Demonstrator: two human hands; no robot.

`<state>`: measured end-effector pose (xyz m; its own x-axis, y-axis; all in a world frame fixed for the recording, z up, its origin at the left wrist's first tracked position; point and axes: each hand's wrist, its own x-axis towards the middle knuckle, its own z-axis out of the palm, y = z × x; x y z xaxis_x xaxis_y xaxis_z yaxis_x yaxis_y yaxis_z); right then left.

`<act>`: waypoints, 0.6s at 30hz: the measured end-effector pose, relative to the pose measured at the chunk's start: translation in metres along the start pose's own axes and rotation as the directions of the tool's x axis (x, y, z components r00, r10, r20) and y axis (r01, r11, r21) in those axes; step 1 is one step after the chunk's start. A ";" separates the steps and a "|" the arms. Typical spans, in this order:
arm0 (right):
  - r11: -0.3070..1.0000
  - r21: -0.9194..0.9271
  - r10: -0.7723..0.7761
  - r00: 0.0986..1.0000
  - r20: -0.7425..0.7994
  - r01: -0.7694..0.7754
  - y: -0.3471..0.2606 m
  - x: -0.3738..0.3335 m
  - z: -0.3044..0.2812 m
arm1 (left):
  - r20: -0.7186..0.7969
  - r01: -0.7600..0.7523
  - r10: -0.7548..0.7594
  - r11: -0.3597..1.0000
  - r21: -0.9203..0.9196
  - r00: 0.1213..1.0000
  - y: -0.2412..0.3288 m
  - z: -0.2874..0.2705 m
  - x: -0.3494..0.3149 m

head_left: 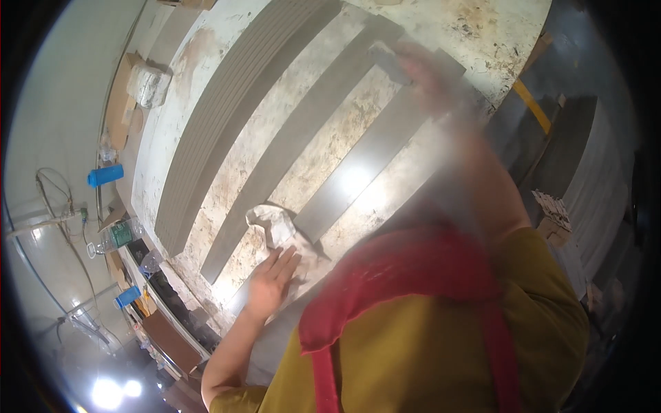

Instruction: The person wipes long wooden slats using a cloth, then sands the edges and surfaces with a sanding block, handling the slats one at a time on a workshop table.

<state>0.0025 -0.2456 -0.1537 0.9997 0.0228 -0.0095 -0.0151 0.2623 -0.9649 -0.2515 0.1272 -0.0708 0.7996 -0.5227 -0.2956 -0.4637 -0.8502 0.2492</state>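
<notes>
Two hands work: my left hand [272, 279] lies flat, fingers spread, on the white rag [279, 230]. My blurred right hand [423, 72] seems clenched on a grey pad [387, 60], rubbing the far grey strip [372, 155]; next wants steady strokes.

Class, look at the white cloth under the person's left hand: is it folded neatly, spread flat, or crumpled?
Crumpled. The white cloth bunches in uneven ridges on the stained table, and the left hand lies flat, fingers spread, on its near end.
</notes>
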 end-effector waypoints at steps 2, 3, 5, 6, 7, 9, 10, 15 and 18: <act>0.996 0.027 -0.083 0.996 0.015 0.083 0.017 0.005 -0.004 | -0.042 -0.034 0.033 0.999 -0.029 0.999 0.011 0.005 0.023; 0.996 0.031 -0.080 0.996 0.028 0.079 0.020 0.007 -0.007 | -0.084 -0.075 0.070 0.995 -0.063 0.994 0.020 0.003 0.045; 0.978 -0.085 -0.186 0.979 0.078 0.193 0.021 0.008 -0.006 | -0.128 -0.170 0.166 0.985 -0.020 0.978 0.036 0.006 0.088; 0.972 -0.126 -0.188 0.979 0.080 0.197 0.018 0.009 -0.008 | -0.162 -0.193 0.191 0.981 0.004 0.968 0.041 0.007 0.101; 0.966 -0.166 -0.184 0.979 0.084 0.196 0.017 0.008 -0.007 | -0.197 -0.213 0.215 0.977 0.029 0.957 0.043 0.007 0.105; 0.968 -0.196 -0.144 0.987 0.066 0.155 0.012 0.009 -0.005 | -0.167 -0.161 0.157 0.987 -0.005 0.973 0.042 0.001 0.089; 0.974 -0.195 -0.105 0.993 0.044 0.112 0.008 0.008 -0.002 | -0.129 -0.113 0.108 0.993 -0.037 0.986 0.041 -0.002 0.080; 0.998 -0.047 0.041 0.998 -0.037 -0.043 -0.003 0.004 0.007 | -0.131 -0.082 0.079 0.996 -0.019 0.988 0.034 0.001 0.073; 0.991 -0.113 -0.069 0.997 0.014 0.070 0.015 0.007 -0.005 | -0.135 -0.252 0.253 0.967 0.027 0.958 0.042 -0.005 0.118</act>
<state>0.0098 -0.2462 -0.1690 0.9980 0.0184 0.0611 0.0576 0.1525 -0.9866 -0.1744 0.0304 -0.0902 0.7002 -0.7074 -0.0960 -0.6601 -0.6928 0.2903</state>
